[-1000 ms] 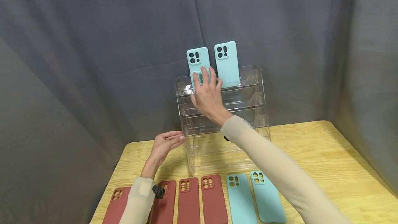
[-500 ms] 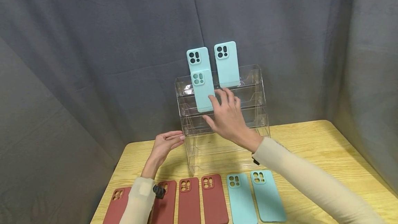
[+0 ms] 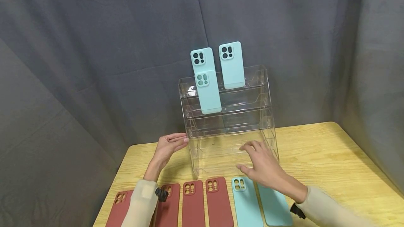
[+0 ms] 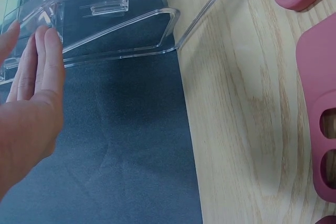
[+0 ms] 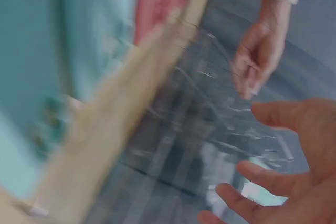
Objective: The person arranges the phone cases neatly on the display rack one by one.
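A clear tiered rack stands on the table, with two light-blue phone cases upright in its top tier, one at left and one at right. A third blue case stands one tier lower, overlapping the left one. My left hand touches the rack's left side with straight fingers, as the left wrist view also shows. Holding nothing, my right hand hovers above the blue cases on the table, fingers spread and slightly bent.
Several red cases lie in a row along the table's front, the leftmost partly behind my left sleeve. A grey curtain hangs behind and beside the wooden table.
My right hand has let go of the blue case in the second tier and moved down and right to the front of the rack. My left hand has stayed at the rack's side.
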`<state>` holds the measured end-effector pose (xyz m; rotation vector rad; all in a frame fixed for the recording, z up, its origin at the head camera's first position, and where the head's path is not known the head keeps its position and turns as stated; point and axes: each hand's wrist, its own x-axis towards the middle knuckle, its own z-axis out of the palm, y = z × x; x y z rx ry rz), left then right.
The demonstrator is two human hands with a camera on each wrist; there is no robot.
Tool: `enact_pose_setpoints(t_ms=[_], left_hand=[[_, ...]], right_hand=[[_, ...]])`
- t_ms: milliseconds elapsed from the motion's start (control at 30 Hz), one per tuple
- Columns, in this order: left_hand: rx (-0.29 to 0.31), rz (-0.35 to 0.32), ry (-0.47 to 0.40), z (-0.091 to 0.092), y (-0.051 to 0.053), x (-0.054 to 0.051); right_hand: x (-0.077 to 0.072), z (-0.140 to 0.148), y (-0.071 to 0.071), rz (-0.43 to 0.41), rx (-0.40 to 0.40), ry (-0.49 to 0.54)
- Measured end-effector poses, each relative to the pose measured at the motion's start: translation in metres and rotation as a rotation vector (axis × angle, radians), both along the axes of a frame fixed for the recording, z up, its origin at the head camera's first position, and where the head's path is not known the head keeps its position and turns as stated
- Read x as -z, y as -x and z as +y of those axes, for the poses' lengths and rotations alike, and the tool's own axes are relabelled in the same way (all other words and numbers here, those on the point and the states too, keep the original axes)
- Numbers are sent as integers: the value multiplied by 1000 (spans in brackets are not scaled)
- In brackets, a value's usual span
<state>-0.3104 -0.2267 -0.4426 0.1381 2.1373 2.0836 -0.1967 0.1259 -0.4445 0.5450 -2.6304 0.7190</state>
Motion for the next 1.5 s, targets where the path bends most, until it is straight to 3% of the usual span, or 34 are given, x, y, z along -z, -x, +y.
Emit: enact_pose_setpoints(t_ms=[200, 467, 733, 1000, 1500], left_hand=[[-5, 14, -10, 1, 1, -1], [-15, 4, -12, 1, -1, 1], [-25, 2, -25, 2, -2, 3], [-19, 9, -22, 2, -2, 1], [-26, 15, -5, 2, -3, 1]], right_hand=[[39, 24, -27, -159, 30, -31], [62, 32, -46, -240, 37, -80], [70, 35, -46, -368, 20, -106], [72, 36, -40, -434, 28, -135], [72, 37, -34, -456, 29, -172]])
